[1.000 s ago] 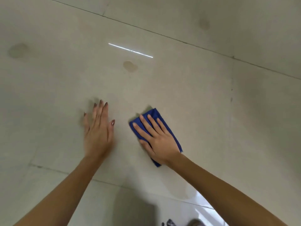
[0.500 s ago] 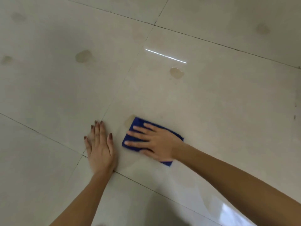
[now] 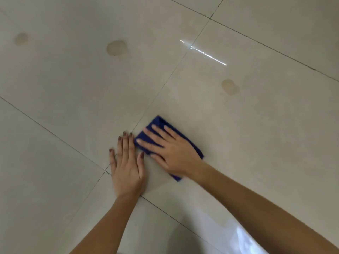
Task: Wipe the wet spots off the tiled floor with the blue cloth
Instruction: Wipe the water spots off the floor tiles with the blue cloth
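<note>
Where two grout lines (image 3: pixel 55 135) cross, two hands are seen on the floor (image 3: pixel 55 79). Three wet marks are counted: left spot (image 3: pixel 21 38), middle spot (image 3: pixel 117 48) and right spot (image 3: pixel 230 87), all well apart from the one cloth (image 3: pixel 158 123). The left hand (image 3: pixel 126 167) is laid flat, fingers straight, nothing held. Just beside it, the cloth is pressed down and partly hidden by the right hand (image 3: pixel 172 153), fingers straight and spread.

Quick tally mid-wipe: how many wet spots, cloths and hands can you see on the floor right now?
Wet spots: 3 clearly visible
Blue cloth: 1
Hands: 2, left hand and right hand
Total: 6
</note>
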